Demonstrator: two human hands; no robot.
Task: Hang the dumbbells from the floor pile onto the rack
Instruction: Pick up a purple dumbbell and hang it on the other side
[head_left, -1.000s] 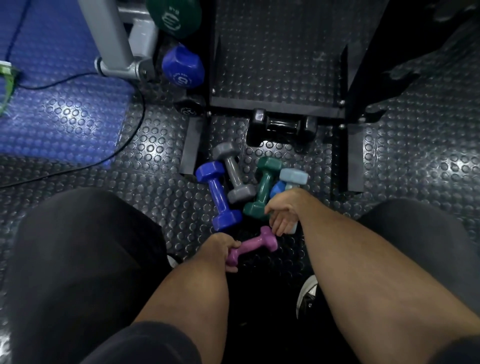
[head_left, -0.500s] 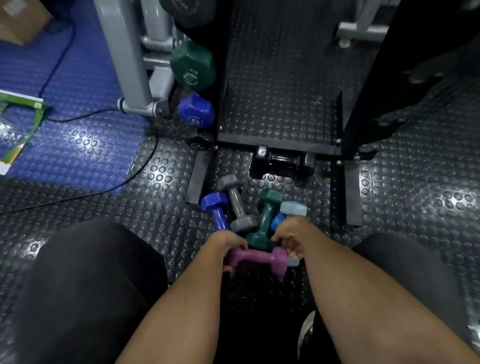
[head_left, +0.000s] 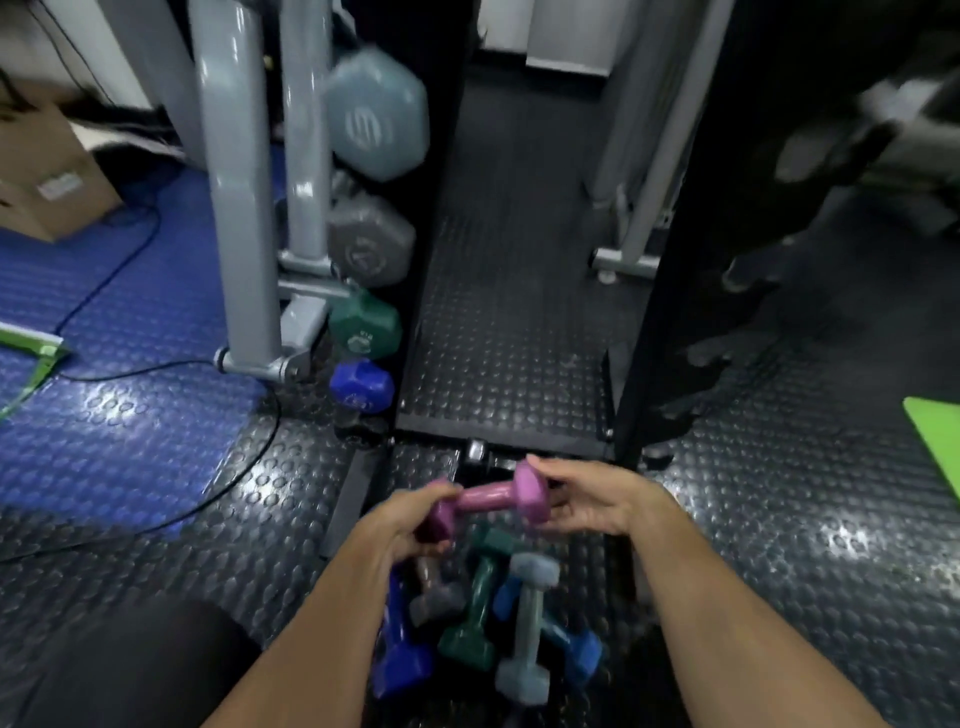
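- Held the purple dumbbell (head_left: 488, 501) clear of the floor, roughly level, one head in each hand. Two-handed hold was likely for steadying and turning it toward the rack, not for weight: it is the smallest size in view.
- Left hand (head_left: 402, 525): fingers curled shut around the left head, thumb on top.
- Right hand (head_left: 592, 499): fingers closed loosely against the outer face of the right head, palm cupping it from the 3 o'clock side.
- Floor pile directly below my forearms, at 6 o'clock from the held piece: dark blue dumbbell (head_left: 400, 649), grey dumbbell (head_left: 436, 592), green dumbbell (head_left: 475, 608), pale blue-grey dumbbell (head_left: 527, 629), and a bright blue dumbbell (head_left: 563, 644) partly under the pale one. They lay touching and crossed, none yet hung.
- A black dumbbell (head_left: 480, 454) lay at 12 o'clock, just behind the purple one, against the rack base; mostly hidden.
- Rack upright (head_left: 431, 218) rose at 11 o'clock. Dumbbell heads hung along its left side, largest highest: pale blue-grey (head_left: 376, 114), grey (head_left: 371, 241), green (head_left: 366, 325), blue (head_left: 361, 387).
- Judgement: sizes shrank toward the bottom, so the purple one probably belongs low. The right upright (head_left: 670, 260) was dark and blurred; could not tell which pegs were free.
- Risk: the crossed pile could roll when the next piece is pulled.
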